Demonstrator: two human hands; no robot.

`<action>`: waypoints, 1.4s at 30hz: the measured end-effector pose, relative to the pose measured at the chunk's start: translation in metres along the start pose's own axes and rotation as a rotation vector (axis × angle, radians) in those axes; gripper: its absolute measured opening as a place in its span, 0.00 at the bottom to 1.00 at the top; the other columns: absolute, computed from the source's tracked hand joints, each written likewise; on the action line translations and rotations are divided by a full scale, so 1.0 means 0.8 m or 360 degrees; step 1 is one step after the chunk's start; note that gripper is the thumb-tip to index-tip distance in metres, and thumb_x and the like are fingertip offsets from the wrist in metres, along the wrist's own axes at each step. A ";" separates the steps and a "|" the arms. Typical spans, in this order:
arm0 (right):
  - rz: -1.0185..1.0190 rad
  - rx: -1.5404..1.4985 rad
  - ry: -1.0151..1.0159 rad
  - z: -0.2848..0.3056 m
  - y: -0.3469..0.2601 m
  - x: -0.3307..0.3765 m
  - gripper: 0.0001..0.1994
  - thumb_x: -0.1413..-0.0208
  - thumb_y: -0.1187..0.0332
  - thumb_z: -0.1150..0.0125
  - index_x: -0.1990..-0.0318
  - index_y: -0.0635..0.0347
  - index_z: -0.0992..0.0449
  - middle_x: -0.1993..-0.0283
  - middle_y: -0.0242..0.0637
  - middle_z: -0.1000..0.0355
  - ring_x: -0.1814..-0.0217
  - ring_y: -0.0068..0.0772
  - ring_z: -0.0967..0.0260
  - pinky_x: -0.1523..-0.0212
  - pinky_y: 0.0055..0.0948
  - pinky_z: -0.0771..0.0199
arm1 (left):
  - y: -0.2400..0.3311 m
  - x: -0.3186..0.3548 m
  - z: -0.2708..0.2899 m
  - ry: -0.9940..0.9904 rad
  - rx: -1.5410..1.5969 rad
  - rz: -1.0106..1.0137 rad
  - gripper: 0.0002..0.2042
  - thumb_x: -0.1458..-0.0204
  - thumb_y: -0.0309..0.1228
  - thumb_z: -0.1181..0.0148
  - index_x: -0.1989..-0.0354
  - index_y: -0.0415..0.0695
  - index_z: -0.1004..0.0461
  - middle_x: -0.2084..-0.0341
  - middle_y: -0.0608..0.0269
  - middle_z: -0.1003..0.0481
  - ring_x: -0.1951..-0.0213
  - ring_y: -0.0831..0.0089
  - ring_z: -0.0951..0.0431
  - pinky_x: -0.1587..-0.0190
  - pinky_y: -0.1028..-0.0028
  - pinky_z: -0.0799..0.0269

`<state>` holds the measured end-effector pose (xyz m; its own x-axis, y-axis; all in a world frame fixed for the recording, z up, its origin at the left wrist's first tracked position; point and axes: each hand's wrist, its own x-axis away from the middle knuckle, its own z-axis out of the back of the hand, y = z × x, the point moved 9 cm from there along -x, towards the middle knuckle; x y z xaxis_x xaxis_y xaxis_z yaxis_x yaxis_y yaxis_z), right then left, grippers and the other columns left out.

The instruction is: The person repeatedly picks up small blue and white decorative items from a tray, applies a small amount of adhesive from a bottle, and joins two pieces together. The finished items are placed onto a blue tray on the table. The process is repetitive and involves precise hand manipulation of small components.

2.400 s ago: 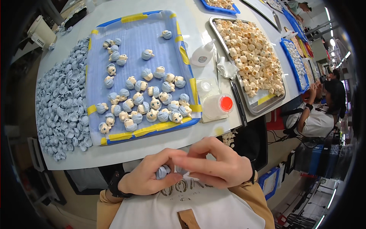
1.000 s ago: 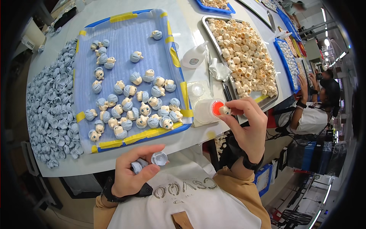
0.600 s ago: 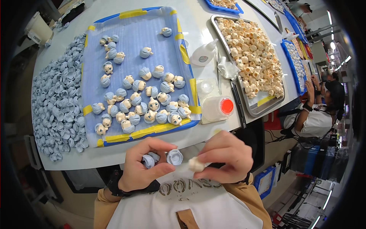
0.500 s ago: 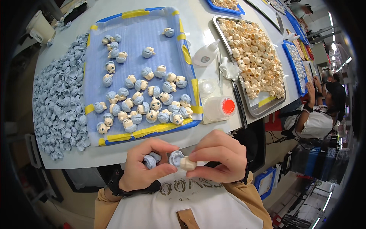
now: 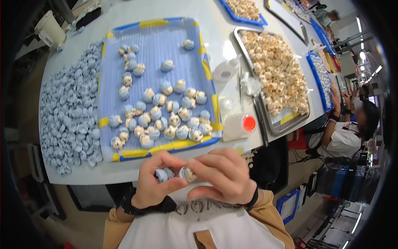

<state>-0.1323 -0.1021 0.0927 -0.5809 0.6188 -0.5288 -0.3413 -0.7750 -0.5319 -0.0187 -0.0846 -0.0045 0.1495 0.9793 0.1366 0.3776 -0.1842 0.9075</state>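
My left hand [image 5: 151, 184] pinches a small doll head [image 5: 190, 174] between thumb and forefinger: a cream face part seated in a light-blue hair shell. More blue hair shells [image 5: 163, 175] are tucked in the same palm. From the right, my right hand [image 5: 224, 176] touches the doll head with its fingertips, its thumb spread away below. Beyond my hands lies a blue-lined tray [image 5: 145, 39] with yellow tape along its rim. Several doll heads [image 5: 159, 99] with blue hair and cream faces are scattered on it, mostly toward the near side.
A wide heap of blue hair shells [image 5: 68, 120] covers the table's left. On the right, a metal tray [image 5: 282, 128] holds many cream face parts [image 5: 273, 70]. Between the trays stand a white squeeze bottle [image 5: 226, 70] and a red-capped container [image 5: 236, 126]. A co-worker [image 5: 344, 128] sits far right.
The cream face part has moved left into the blue hair shell. My right hand has followed it, and its thumb has come off the part. The whole view has shifted slightly.
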 end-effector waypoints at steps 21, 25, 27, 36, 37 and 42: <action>0.0021 0.0081 -0.0082 -0.029 0.004 -0.011 0.16 0.60 0.63 0.36 0.66 0.62 0.29 0.70 0.33 0.35 0.70 0.32 0.38 0.71 0.28 0.41 | -0.024 0.008 0.018 -0.0028 0.0225 0.0221 0.13 0.45 0.38 0.47 0.64 0.38 0.34 0.80 0.67 0.32 0.80 0.84 0.34 0.79 0.85 0.42; 0.0021 0.0047 -0.0081 -0.034 0.003 -0.011 0.16 0.61 0.62 0.36 0.66 0.62 0.29 0.70 0.33 0.34 0.71 0.33 0.38 0.72 0.29 0.41 | -0.014 0.011 0.016 0.0020 0.0078 0.0135 0.16 0.43 0.41 0.50 0.63 0.38 0.35 0.82 0.66 0.32 0.82 0.83 0.35 0.81 0.84 0.45; 0.0031 0.0088 -0.0006 -0.026 0.006 -0.018 0.16 0.60 0.62 0.36 0.66 0.63 0.29 0.70 0.35 0.34 0.72 0.34 0.38 0.73 0.30 0.41 | 0.001 0.011 0.027 0.0186 0.0096 -0.0072 0.16 0.43 0.42 0.51 0.64 0.38 0.35 0.84 0.66 0.33 0.83 0.82 0.37 0.82 0.83 0.47; -0.0164 0.0241 0.0025 -0.025 0.025 -0.024 0.17 0.62 0.66 0.33 0.64 0.63 0.28 0.68 0.37 0.32 0.70 0.37 0.36 0.72 0.31 0.37 | 0.030 0.020 0.042 0.0109 0.0337 -0.0582 0.21 0.43 0.49 0.58 0.80 0.47 0.44 0.88 0.67 0.42 0.85 0.80 0.44 0.83 0.79 0.50; -0.0174 0.0260 0.0003 -0.028 0.027 -0.023 0.17 0.62 0.66 0.33 0.64 0.63 0.28 0.68 0.37 0.32 0.69 0.37 0.36 0.71 0.31 0.37 | 0.027 0.017 0.041 0.0116 0.0434 -0.0499 0.20 0.43 0.48 0.58 0.80 0.47 0.44 0.88 0.67 0.42 0.85 0.79 0.44 0.83 0.79 0.50; -0.0127 0.0223 -0.0045 -0.034 0.018 -0.022 0.18 0.62 0.66 0.34 0.62 0.62 0.28 0.67 0.35 0.32 0.69 0.35 0.36 0.70 0.30 0.37 | 0.009 0.016 0.033 0.0201 0.0334 -0.0030 0.10 0.45 0.38 0.55 0.71 0.43 0.40 0.85 0.66 0.39 0.82 0.81 0.42 0.80 0.83 0.48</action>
<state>-0.1066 -0.1210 0.0764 -0.5679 0.6767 -0.4685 -0.4856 -0.7351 -0.4731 0.0100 -0.0758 -0.0070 0.0301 0.9830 0.1813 0.5627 -0.1666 0.8097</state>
